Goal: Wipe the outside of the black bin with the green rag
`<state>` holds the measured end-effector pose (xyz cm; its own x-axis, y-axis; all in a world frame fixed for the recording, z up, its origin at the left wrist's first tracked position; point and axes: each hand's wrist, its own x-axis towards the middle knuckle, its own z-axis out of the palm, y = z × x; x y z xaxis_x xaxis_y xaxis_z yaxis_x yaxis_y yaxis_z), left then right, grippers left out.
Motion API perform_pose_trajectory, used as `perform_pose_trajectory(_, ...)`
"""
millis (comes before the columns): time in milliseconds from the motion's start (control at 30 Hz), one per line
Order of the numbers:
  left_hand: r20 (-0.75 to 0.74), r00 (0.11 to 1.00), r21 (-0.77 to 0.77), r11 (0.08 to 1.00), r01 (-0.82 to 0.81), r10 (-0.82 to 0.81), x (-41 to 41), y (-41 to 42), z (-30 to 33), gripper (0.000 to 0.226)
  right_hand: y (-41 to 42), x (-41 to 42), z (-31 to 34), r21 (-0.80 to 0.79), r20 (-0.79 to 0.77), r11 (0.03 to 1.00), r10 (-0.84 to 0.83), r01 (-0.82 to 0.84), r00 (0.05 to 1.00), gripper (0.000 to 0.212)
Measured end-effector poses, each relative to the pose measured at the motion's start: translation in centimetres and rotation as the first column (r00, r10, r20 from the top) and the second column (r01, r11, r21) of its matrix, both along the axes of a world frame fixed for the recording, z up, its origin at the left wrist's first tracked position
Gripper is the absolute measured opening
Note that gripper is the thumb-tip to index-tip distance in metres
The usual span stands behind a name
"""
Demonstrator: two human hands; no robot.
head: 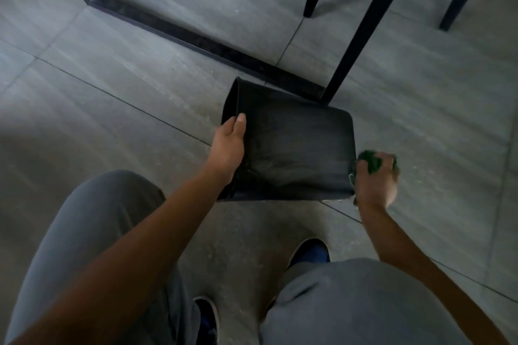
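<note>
Black bin (294, 145) - green rag (371, 162) - grey streaked floor tiles (140, 70), black frame legs (361, 33), grey trousers (350, 302), blue shoes (311, 253).

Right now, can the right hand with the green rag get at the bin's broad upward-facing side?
Probably yes. The right hand holds the green rag at the black bin's right end, and nothing covers that side. The left hand grips only the rim.

the black bin (291, 145) is lying on its side on the grey tiled floor (112, 70). the left hand (228, 145) is gripping its open rim. the right hand (377, 179) is pressing the bunched green rag (371, 161) against the bin's base end.
</note>
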<state>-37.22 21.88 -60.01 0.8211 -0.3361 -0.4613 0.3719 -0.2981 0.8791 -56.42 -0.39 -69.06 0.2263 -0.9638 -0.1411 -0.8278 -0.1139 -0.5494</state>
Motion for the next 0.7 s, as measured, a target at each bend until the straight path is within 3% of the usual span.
perform_pose_trajectory(67,0.024,1.000,0.025,1.000,0.006,-0.007,-0.1,-0.4,0.2,0.041,1.6,0.0,0.3,-0.022,-0.015,0.999,0.031,-0.031,0.999,0.033)
perform_pose_trajectory(133,0.028,1.000,0.046,0.999,0.003,-0.004,-0.4,-0.9,0.3,0.047,5.7,1.6,1.6,-0.163,0.054,0.954,0.263,-0.252,0.963,0.033)
perform_pose_trajectory(233,0.020,1.000,0.064,0.998,-0.014,0.012,-1.5,-1.3,0.3,0.059,12.1,4.9,4.6,-0.346,0.142,0.714,0.682,-0.609,0.718,0.038)
perform_pose_trajectory(300,-0.017,0.999,0.004,1.000,-0.030,0.030,-1.8,-1.5,0.6,0.062,13.0,6.2,5.7,-0.423,0.115,0.542,0.827,-0.726,0.551,0.042)
perform_pose_trajectory(367,-0.100,0.994,-0.066,0.996,-0.052,0.045,-1.7,-1.6,0.6,0.060,11.6,6.0,5.3,-0.424,0.066,0.505,0.845,-0.752,0.531,0.043)
perform_pose_trajectory(400,-0.134,0.988,-0.083,0.993,-0.084,0.072,-1.7,-1.5,0.4,0.055,10.2,5.8,4.9,-0.403,0.049,0.545,0.815,-0.735,0.577,0.042)
perform_pose_trajectory(500,-0.192,0.977,-0.058,0.993,-0.101,0.089,-2.2,-1.4,0.1,0.054,5.1,6.2,4.1,-0.195,0.010,0.838,0.522,-0.510,0.853,0.038)
perform_pose_trajectory(533,-0.190,0.979,-0.062,0.994,-0.085,0.072,-2.4,-1.5,0.0,0.060,4.4,6.6,4.3,-0.162,0.002,0.881,0.451,-0.445,0.892,0.038)
perform_pose_trajectory(600,-0.156,0.987,-0.090,0.995,-0.048,0.033,-2.3,-1.8,0.2,0.069,6.1,7.3,4.8,-0.236,0.009,0.809,0.556,-0.539,0.831,0.040)
perform_pose_trajectory(700,-0.136,0.990,-0.122,0.991,-0.053,0.037,-1.4,-1.6,0.6,0.074,12.1,7.7,5.5,-0.390,0.050,0.516,0.839,-0.762,0.542,0.045)
